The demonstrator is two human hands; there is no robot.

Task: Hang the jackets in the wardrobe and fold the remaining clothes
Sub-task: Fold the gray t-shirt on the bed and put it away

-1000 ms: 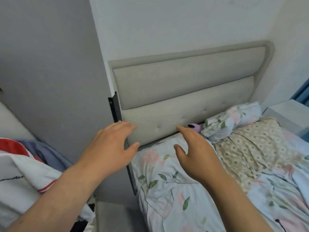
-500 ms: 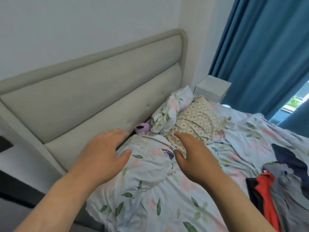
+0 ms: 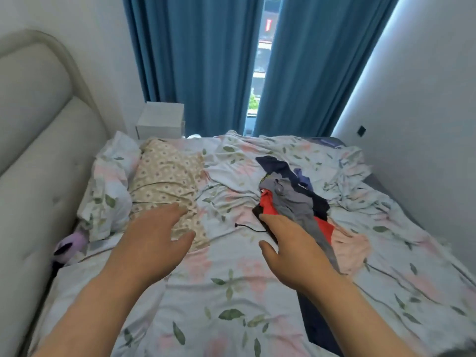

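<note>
On the bed, right of centre, lies the heap of clothes: soft, light, tangled, best lifted one garment at a time by collar or shoulders. Both hands hover spread and empty, the right hand nearest. The view has swung from the headboard toward the curtains.

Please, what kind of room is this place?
Most likely a bedroom: a bed with floral bedding and a padded headboard, a pillow, and blue curtains at the window.
</note>
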